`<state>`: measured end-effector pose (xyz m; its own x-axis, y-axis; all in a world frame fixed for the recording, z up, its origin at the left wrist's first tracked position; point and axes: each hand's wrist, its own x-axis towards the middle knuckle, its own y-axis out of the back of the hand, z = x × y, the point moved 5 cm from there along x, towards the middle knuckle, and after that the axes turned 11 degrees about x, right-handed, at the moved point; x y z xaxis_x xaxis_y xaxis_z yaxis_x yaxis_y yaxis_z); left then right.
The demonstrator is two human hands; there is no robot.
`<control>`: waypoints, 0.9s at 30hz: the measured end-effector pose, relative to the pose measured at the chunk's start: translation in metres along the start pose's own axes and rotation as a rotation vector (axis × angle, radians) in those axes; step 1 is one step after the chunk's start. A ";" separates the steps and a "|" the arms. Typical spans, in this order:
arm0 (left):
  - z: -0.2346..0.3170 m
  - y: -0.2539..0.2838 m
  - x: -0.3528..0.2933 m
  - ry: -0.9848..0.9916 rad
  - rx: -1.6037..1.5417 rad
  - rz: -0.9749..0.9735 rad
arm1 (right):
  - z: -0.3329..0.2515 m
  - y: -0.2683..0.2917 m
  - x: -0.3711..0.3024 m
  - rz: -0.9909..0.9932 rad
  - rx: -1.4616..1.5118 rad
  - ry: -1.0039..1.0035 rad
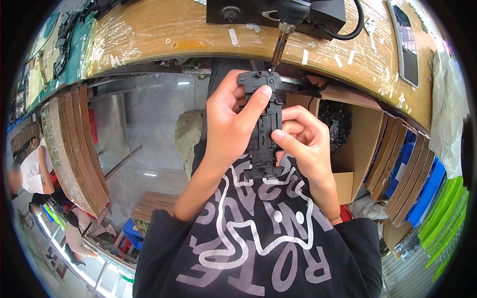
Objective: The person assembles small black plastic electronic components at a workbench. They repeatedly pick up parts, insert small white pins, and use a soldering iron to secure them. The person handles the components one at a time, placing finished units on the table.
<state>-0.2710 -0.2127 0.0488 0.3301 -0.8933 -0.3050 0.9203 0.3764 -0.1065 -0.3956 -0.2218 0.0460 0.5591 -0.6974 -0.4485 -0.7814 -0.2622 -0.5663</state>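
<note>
Between my hands is a long black moulded plastic part [263, 130] with ribs, slots and small holes, held out in front of my chest. My left hand [233, 111] grips its upper left side, the thumb pressed flat on its face and the fingers curled behind. On the right edge, around the middle, my right hand [305, 136] pinches the part between thumb and fingers. A mounted soldering-iron-like tool with a metal shaft [281, 43] points down from above. Its tip meets or hovers just over the part's top right corner; contact is hard to tell.
A film-covered workbench [174, 35] runs across the top, bearing a black box with a knob [228, 14], a phone-like slab [405, 49] and tape scraps. Below its edge at right stands an open cardboard box [365, 134] holding black parts. Another person [37, 171] sits at far left.
</note>
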 end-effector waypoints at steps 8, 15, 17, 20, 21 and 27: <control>0.004 -0.001 0.000 0.000 0.012 0.011 | -0.002 -0.001 0.001 0.005 0.006 0.012; 0.001 0.002 0.002 -0.019 0.072 0.015 | 0.004 0.003 0.005 0.009 -0.008 -0.005; 0.001 0.001 0.004 -0.020 0.067 0.009 | 0.004 0.004 0.006 0.014 -0.004 -0.002; 0.003 0.001 0.004 -0.023 0.071 0.012 | 0.002 0.003 0.007 0.019 -0.006 0.006; 0.004 0.001 0.004 -0.025 0.073 0.015 | 0.001 0.002 0.007 0.014 -0.004 0.008; 0.003 0.001 0.005 -0.016 0.056 0.021 | -0.002 0.001 0.007 0.020 0.003 0.026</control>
<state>-0.2678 -0.2176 0.0499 0.3523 -0.8893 -0.2917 0.9233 0.3812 -0.0470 -0.3927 -0.2282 0.0437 0.5362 -0.7194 -0.4415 -0.7911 -0.2461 -0.5599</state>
